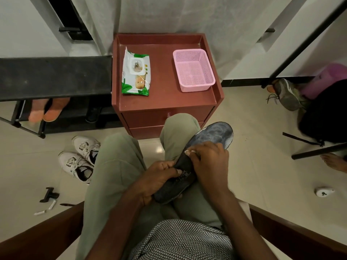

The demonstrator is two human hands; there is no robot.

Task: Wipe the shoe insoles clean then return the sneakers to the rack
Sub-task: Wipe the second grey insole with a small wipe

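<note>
Over my lap, my left hand [159, 177] grips the dark insole [195, 162] at its heel while my right hand [208, 160] pinches a white wipe [189, 152] on it, so I should rub firmly toward the toe.

Wipes pack [136, 72] and basket [193, 70] flank bare tabletop [161, 85].

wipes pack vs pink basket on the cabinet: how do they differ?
The wipes pack is a flat, soft white-and-green pouch with a closed flip lid; the pink basket is a rigid perforated tub, open on top, with nothing visible inside. The pack lies on the left of the cabinet top, the basket on the right. Both rest on it untouched.
</note>
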